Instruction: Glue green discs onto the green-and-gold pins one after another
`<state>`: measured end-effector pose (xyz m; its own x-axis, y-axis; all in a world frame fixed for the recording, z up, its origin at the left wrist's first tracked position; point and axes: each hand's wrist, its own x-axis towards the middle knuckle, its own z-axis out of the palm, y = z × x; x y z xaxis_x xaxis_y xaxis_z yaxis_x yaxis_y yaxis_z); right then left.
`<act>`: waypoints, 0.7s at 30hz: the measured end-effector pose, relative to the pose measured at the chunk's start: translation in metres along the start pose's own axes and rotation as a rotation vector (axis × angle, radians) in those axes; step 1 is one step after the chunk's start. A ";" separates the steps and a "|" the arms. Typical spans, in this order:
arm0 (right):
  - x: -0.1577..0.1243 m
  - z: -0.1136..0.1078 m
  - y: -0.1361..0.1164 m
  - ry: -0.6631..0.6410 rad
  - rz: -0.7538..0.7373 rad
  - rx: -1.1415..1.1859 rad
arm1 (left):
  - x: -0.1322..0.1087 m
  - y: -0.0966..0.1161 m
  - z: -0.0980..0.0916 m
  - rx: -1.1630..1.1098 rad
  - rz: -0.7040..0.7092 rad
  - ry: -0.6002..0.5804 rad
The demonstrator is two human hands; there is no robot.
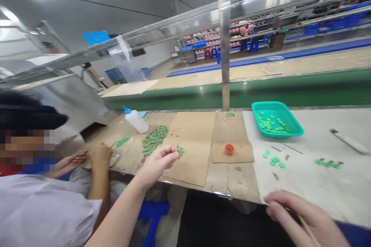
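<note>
Head view: left hand over cardboard

The right hand runs off the bottom edge, its fingers around a thin rod too blurred to name.

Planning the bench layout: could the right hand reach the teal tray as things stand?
Probably yes: only a few flat green discs lie between the right hand and the teal tray, and nothing taller seems to block the way.

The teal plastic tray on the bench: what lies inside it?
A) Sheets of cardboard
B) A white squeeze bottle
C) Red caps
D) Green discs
D: green discs lie scattered across the bottom of the teal plastic tray.
</note>
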<state>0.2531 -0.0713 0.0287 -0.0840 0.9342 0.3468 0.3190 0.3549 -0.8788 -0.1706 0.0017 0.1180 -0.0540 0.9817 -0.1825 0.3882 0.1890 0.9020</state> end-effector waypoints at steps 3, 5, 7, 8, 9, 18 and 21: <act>0.026 0.022 -0.045 -0.104 0.029 0.060 | -0.019 0.020 0.063 -0.106 0.025 -0.234; 0.039 0.035 -0.061 -0.163 0.141 0.165 | -0.030 0.031 0.100 -0.153 0.040 -0.343; 0.046 0.042 -0.066 -0.160 0.262 0.317 | -0.041 0.037 0.130 -0.188 0.067 -0.383; 0.046 0.044 -0.067 -0.148 0.296 0.369 | -0.046 0.037 0.143 -0.193 0.094 -0.368; 0.045 0.044 -0.067 -0.134 0.312 0.398 | -0.051 0.036 0.154 -0.188 0.128 -0.333; 0.028 0.020 -0.061 -0.182 0.294 0.326 | -0.045 -0.003 0.161 -0.121 0.513 -0.193; 0.027 0.018 -0.057 -0.277 0.520 0.550 | -0.032 -0.017 0.162 -0.170 0.634 -0.348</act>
<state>0.2160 -0.0656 0.0827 -0.3066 0.9343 -0.1819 -0.1225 -0.2283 -0.9659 -0.0266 -0.0365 0.0449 0.4385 0.8453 0.3052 0.0990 -0.3830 0.9184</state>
